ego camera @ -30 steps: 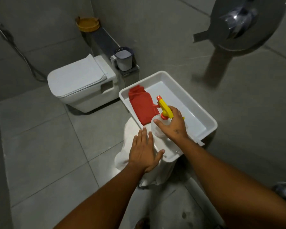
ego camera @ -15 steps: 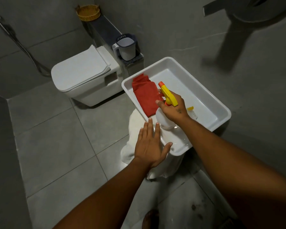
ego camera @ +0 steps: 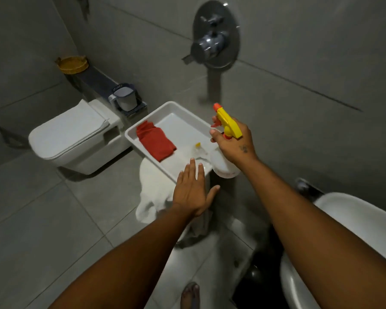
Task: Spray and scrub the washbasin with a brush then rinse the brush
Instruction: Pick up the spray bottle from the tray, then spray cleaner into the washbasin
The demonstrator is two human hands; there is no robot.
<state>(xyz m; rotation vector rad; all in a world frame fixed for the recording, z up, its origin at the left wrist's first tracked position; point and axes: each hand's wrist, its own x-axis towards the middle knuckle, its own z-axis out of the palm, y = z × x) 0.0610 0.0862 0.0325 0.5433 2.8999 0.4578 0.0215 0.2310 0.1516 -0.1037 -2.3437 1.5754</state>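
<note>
Two bare arms reach across a grey-tiled bathroom. Right hand (ego camera: 234,141) is clenched around the spray bottle (ego camera: 226,152), lifted above the white plastic tray (ego camera: 165,108); its long axis is tilted, yellow nozzle up-left toward the wall. Left hand (ego camera: 193,190) hovers flat, fingers spread. Glossy washbasin (ego camera: 352,219) sits lower right.

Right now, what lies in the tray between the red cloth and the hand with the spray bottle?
In the head view, between the red cloth and the right hand with the spray bottle, a small clear yellow-tipped item lies on the white tray.
</note>
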